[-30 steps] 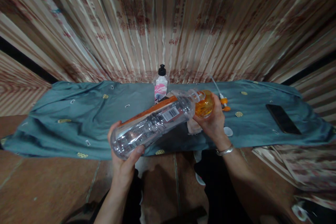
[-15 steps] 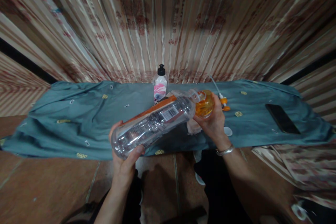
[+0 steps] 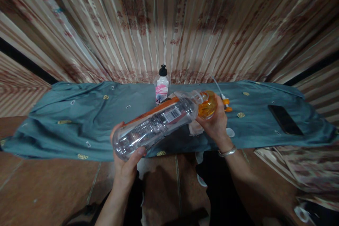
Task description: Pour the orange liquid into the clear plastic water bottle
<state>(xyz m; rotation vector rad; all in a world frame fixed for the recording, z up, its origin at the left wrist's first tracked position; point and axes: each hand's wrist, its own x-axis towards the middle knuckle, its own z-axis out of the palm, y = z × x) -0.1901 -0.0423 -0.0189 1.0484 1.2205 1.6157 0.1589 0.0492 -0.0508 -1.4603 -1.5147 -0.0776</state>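
A large clear plastic bottle [image 3: 156, 123] with an orange label and a barcode is tilted, its base at the lower left. My left hand [image 3: 126, 164] is wrapped round that base end. Its neck meets the mouth of a small bottle of orange liquid [image 3: 208, 105], which my right hand [image 3: 215, 122] grips. The exact contact at the two necks is hard to make out. Just right of the right hand lies an orange pump head [image 3: 226, 104] with a long pale tube. A small white round cap [image 3: 230, 132] lies by the right wrist.
A bottle with a black cap and pink label [image 3: 162, 86] stands behind the large bottle. To the right a black phone [image 3: 284, 119] lies on the teal cloth [image 3: 71, 137]. A light-coloured cloth piece [image 3: 195, 128] sits beneath the bottles. A pleated curtain [image 3: 169, 24] hangs behind.
Both bottles stay nearly where they were, still neck to neck. Only a very slight shift shows in the hands and the view.
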